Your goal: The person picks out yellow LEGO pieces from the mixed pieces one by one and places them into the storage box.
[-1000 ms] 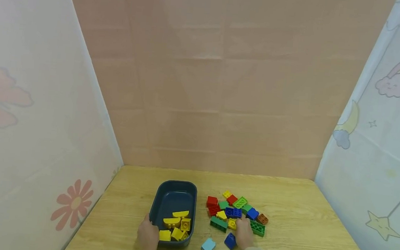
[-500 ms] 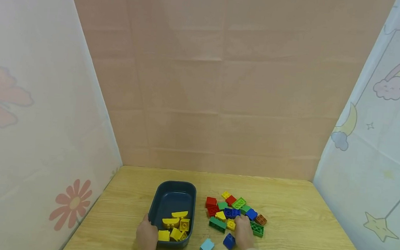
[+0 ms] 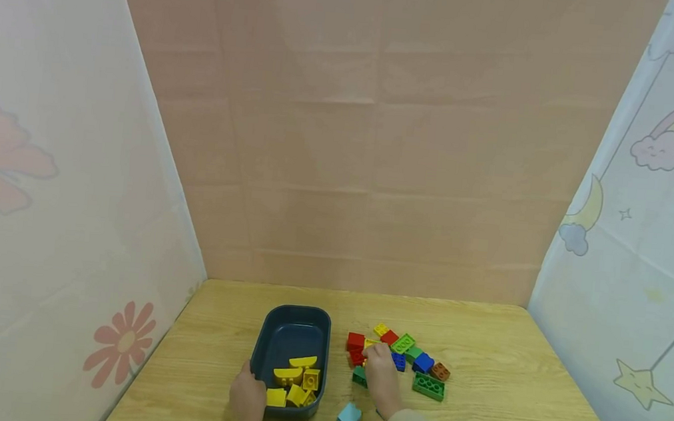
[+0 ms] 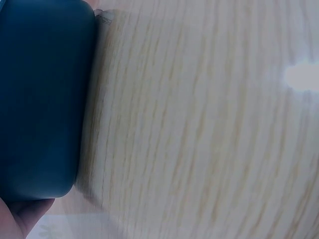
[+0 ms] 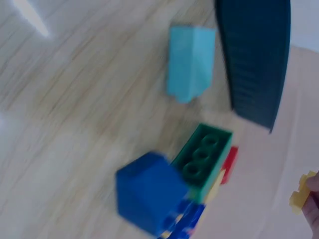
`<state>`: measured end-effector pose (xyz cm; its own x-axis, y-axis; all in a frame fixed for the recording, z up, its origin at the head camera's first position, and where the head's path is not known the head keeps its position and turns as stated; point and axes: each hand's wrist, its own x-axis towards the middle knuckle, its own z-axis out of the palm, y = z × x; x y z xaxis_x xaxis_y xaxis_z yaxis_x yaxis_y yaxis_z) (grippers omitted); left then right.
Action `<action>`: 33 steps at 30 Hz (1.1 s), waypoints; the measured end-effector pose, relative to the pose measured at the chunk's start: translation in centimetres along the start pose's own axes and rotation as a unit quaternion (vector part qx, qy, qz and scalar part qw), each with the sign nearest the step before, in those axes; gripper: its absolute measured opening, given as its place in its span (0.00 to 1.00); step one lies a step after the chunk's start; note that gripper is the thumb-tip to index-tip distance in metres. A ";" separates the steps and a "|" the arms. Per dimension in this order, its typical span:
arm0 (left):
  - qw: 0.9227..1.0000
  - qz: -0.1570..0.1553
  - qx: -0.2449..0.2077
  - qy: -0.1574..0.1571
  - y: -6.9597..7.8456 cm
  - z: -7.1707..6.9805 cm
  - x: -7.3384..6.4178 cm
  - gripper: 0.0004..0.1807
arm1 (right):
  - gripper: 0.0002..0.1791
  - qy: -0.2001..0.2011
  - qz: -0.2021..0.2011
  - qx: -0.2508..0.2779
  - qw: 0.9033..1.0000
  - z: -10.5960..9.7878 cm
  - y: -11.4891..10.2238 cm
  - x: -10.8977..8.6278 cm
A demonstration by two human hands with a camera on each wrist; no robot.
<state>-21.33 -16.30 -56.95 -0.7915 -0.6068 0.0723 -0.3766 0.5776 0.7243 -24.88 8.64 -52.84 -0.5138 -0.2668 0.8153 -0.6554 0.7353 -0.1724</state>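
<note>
My left hand [image 3: 248, 395] grips the near-left rim of a dark blue plastic bin [image 3: 262, 338]. Several yellow toy bricks [image 3: 288, 375] lie in the near half of the bin. In the left wrist view the bin's wall [image 4: 40, 109] fills the left side, with the thumb [image 4: 35, 214] against its lower end. My right hand [image 3: 384, 380], over the scattered bricks, pinches a yellow toy brick [image 5: 299, 195], seen at the right edge of the right wrist view. The hand and forearm hide part of the pile and most of a dark blue brick [image 5: 149, 194].
A light blue brick [image 3: 349, 417] lies alone to the right of the bin. Red [image 3: 355, 342], lime green [image 3: 403, 343], blue [image 3: 423, 362], brown [image 3: 440, 371] and dark green bricks [image 3: 428, 386] are spread over the wooden table [image 3: 507, 399]. Fabric walls enclose the back and sides.
The right hand has picked up the yellow brick from the pile's near side and moved left with it, toward the bin. The left hand and bin have stayed put.
</note>
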 end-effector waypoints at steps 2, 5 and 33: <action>1.000 0.001 0.000 -0.001 0.0 0.0 0.0 0.25 | 0.16 0.007 -0.021 0.011 1.000 0.2 -0.7 0.3; 1.000 0.000 0.000 -0.005 -0.2 0.1 0.1 0.25 | 0.16 0.005 -0.045 0.031 0.999 0.5 -1.6 0.5; 0.999 -0.020 0.001 -0.025 -0.2 0.4 0.5 0.26 | 0.13 -0.121 -0.156 0.171 0.965 3.2 -5.7 -2.0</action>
<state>-21.81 -16.55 -57.34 -0.7994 -0.6008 0.0093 -0.4087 0.5550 0.7245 -21.85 3.02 -55.26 -0.3498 -0.6096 0.7113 -0.9219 0.3589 -0.1457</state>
